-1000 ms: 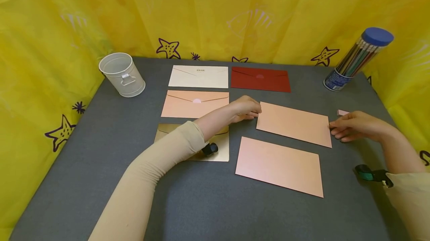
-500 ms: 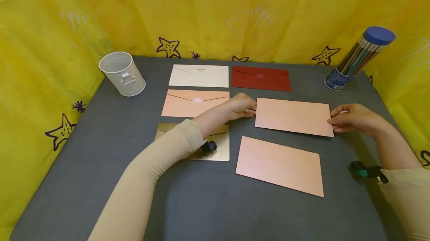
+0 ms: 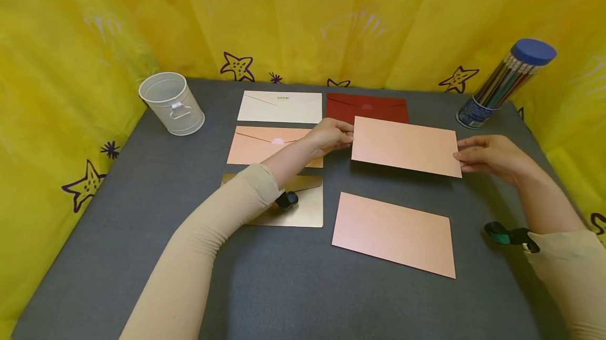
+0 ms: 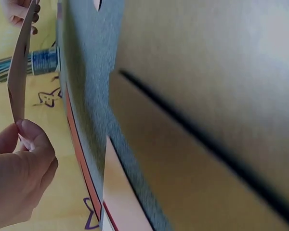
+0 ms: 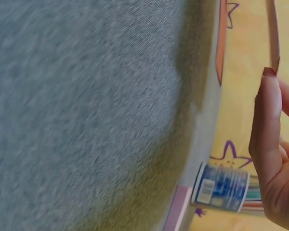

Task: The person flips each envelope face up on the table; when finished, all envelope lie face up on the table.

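Both hands (image 3: 331, 137) (image 3: 490, 156) now lift pink envelope (image 3: 406, 146) off counter (image 3: 293, 277), toward red envelope (image 3: 366, 107) | fingers pinch its short edges

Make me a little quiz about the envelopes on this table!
1. True or false: both hands hold the lifted pink envelope.
2. Which envelope does it partly cover: A red, B gold, C cream?
3. What stands in the far right corner?

Key: 1 true: left hand and right hand pinch its ends. 2 A. 3 pencil tube.
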`<state>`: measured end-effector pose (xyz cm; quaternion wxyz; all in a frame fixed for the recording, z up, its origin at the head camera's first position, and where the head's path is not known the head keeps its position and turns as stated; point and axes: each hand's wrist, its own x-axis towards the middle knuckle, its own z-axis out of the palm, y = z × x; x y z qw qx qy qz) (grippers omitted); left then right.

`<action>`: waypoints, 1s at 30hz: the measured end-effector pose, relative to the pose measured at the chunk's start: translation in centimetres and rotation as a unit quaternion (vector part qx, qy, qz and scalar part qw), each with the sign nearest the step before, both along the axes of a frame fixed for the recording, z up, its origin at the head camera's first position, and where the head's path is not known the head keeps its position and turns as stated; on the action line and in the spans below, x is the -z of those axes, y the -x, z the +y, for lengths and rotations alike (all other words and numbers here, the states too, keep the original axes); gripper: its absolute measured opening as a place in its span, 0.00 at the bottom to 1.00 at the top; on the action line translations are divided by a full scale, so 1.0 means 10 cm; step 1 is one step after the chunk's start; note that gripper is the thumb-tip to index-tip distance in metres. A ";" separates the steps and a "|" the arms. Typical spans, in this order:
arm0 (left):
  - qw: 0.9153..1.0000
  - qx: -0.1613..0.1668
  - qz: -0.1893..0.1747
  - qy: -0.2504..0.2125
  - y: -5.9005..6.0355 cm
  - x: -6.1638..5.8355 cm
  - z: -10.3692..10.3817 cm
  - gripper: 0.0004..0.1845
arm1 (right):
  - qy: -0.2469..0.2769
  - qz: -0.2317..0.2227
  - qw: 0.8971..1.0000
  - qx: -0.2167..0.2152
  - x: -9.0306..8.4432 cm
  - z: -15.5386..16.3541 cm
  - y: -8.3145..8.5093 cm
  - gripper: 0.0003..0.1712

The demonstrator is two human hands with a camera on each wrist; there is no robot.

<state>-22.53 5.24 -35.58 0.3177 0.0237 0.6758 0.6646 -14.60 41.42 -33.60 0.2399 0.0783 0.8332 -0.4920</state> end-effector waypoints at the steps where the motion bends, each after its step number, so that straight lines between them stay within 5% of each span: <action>1: 1.000 -0.003 -0.001 -0.002 0.01 -0.01 -0.02 0.23 | 0.022 0.003 1.000 0.014 -0.01 -0.01 0.01 0.15; 3: 1.000 -0.008 -0.002 -0.003 0.04 -0.03 -0.05 0.22 | 0.066 0.014 0.997 0.042 -0.02 -0.03 0.02 0.09; 11: 1.000 -0.028 0.005 -0.006 0.11 -0.09 -0.16 0.19 | 0.202 0.034 0.972 0.118 -0.09 -0.13 0.03 0.14; 17: 0.999 -0.038 0.028 -0.018 0.13 -0.12 -0.21 0.18 | 0.275 0.047 0.953 0.116 -0.10 -0.15 0.04 0.16; 26: 0.997 -0.044 0.051 -0.026 0.13 -0.13 -0.28 0.17 | 0.308 0.051 0.945 0.101 -0.08 -0.17 0.06 0.16; 30: 0.997 -0.043 0.053 -0.033 0.14 -0.13 -0.30 0.16 | 0.362 0.031 0.929 0.072 -0.05 -0.13 0.07 0.18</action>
